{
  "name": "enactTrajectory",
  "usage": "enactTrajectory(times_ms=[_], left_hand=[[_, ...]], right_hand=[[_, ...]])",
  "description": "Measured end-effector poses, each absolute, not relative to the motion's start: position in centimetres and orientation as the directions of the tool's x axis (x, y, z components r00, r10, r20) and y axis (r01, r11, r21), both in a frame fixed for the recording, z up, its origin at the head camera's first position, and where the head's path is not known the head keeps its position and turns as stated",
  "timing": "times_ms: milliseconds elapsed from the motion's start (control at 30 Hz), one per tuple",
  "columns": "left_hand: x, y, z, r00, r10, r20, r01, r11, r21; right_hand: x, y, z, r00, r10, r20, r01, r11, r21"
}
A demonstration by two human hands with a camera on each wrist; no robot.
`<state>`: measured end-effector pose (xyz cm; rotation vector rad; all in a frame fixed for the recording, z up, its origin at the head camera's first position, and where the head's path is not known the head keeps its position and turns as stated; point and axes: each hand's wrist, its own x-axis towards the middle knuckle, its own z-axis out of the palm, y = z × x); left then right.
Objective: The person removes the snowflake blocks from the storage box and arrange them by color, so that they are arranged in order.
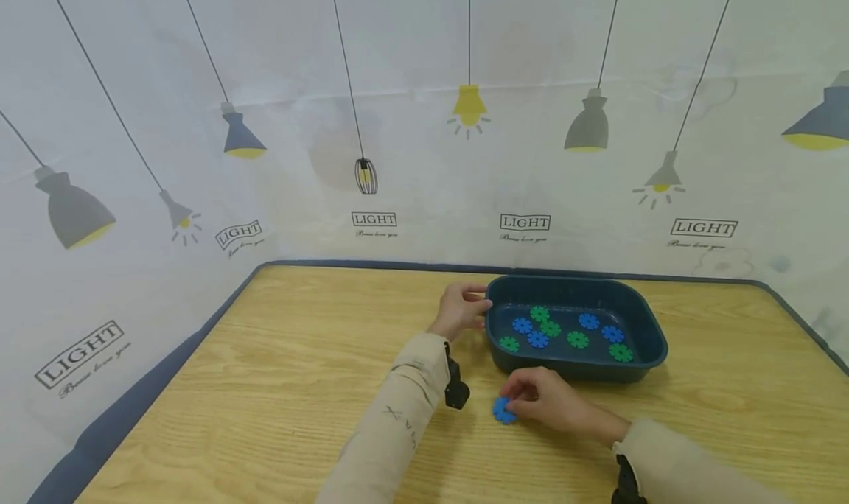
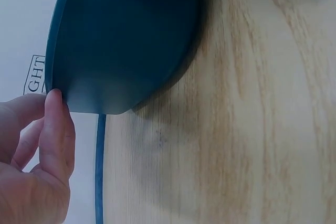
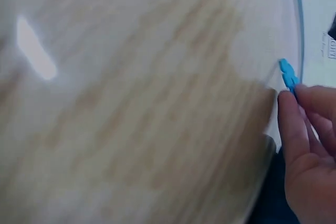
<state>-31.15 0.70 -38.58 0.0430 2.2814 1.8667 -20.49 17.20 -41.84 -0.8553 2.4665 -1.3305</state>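
Note:
My left hand [image 1: 459, 311] holds the left end of a dark blue plastic basin [image 1: 564, 368] by its rim. In the left wrist view, thumb and fingers of that hand [image 2: 39, 156] meet at the basin's edge [image 2: 126, 40]. In front of the basin, my right hand [image 1: 547, 401] pinches a blue notched plastic disc [image 1: 502, 414] between thumb and fingertips. The right wrist view has this disc [image 3: 289, 74] nearly edge-on. Several similar flat discs lie spread on the basin's floor, some blue [image 1: 587, 321], others green [image 1: 578, 340].
The wood-grain table [image 1: 298, 371] carries the basin near its back edge. Behind and to the left hangs a pale sheet [image 1: 424, 143] printed with lamps. A black strap with a small device [image 1: 456, 386] sits on the left wrist.

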Motion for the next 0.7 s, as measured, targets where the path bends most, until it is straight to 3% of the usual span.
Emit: enactTrajectory(times_ms=[367, 700], left_hand=[[-31.4, 0.6, -38.8, -0.98, 0.141, -0.144, -0.112, 0.213, 0.971], [-31.4, 0.6, -38.6, -0.978, 0.15, -0.148, -0.115, 0.205, 0.972]], right_hand=[[-21.0, 16.1, -43.1, -0.834, -0.524, 0.174, -0.465, 0.498, -0.732], [-20.9, 15.6, -42.6, -0.846, -0.508, 0.161, -0.459, 0.543, -0.703]])
